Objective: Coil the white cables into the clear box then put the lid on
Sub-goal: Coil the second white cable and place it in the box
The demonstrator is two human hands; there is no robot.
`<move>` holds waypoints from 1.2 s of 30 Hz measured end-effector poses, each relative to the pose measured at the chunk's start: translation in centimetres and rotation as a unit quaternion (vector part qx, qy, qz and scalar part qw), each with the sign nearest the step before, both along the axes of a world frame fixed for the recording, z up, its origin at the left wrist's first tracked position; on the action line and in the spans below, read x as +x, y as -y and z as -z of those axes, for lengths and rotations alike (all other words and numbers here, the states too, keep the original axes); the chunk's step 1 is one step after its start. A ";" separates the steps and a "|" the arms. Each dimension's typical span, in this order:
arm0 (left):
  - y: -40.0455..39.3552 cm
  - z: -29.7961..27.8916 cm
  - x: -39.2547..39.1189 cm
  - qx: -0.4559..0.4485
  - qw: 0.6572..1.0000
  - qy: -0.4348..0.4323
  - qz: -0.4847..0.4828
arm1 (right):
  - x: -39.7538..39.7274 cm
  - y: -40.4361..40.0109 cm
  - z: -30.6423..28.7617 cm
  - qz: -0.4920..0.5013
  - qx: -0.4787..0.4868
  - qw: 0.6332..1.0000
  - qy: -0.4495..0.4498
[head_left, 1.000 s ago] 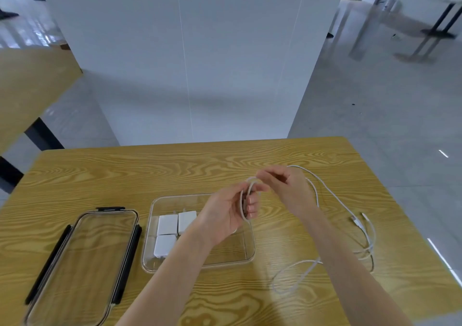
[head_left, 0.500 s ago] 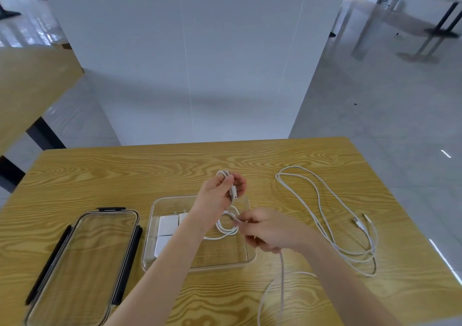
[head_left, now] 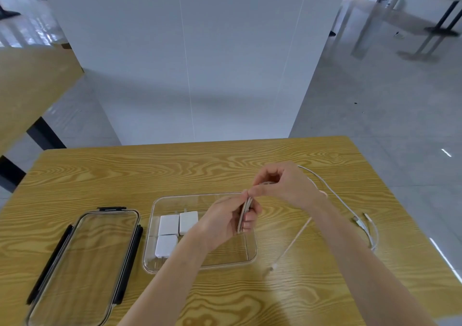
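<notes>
My left hand (head_left: 226, 222) grips a small coil of white cable (head_left: 244, 214) above the right end of the clear box (head_left: 251, 259). My right hand (head_left: 285, 184) pinches the same cable just above the coil. The cable's loose tail (head_left: 291, 245) hangs down to the table, its plug end near the box's right corner. A second white cable (head_left: 370, 228) lies loose on the table to the right. The clear lid (head_left: 82, 263) with black latches lies flat to the left of the box.
Three white charger blocks (head_left: 170, 224) sit in the left half of the box. The wooden table (head_left: 175, 170) ends close on the right. A white partition stands behind the table, and another wooden table is at the far left.
My right hand rose from the box's front right up to the coil and wound another turn. The loose tail got shorter. My left hand stayed over the box.
</notes>
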State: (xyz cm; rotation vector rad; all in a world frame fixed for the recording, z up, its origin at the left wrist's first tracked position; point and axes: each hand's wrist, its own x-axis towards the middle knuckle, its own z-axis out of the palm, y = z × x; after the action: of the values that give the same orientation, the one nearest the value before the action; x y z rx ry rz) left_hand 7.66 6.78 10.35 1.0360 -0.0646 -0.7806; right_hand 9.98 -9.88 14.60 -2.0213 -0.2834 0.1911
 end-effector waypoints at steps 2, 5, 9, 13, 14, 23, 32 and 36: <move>-0.1 -0.3 0.0 -0.067 0.997 -0.020 0.029 | 0.0 -0.1 1.3 0.020 0.082 0.996 -0.013; 0.1 -1.2 0.3 -0.189 0.977 -0.097 0.009 | -0.2 -0.8 3.1 0.066 0.155 0.985 -0.027; 0.7 -2.3 1.1 -0.283 0.938 -0.165 -0.111 | -1.4 -1.8 4.9 0.099 0.061 0.993 -0.033; 0.3 -2.7 2.8 -0.273 0.921 -0.149 -0.235 | -3.0 -2.8 5.6 0.019 -0.132 0.990 -0.049; 0.1 -2.6 3.3 -0.253 0.923 -0.131 -0.260 | -3.4 -3.0 5.7 -0.010 -0.173 0.983 -0.060; 0.4 1.2 2.8 0.082 0.957 0.098 -0.261 | -4.9 -4.1 0.5 -0.113 -0.232 0.964 -0.060; 0.1 -0.2 -0.6 0.116 0.986 0.122 -0.020 | -1.0 -1.8 -3.3 -0.031 -0.194 0.979 0.064; -0.7 -1.1 -0.5 -0.070 0.997 0.019 0.005 | 0.0 -0.4 -1.8 0.021 0.011 0.999 0.045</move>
State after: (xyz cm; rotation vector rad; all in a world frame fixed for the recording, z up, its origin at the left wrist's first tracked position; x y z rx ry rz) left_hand 7.11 7.47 11.48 0.9180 -0.1557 -0.7543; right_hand 9.98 -9.43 16.40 -2.0142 -0.2989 0.0708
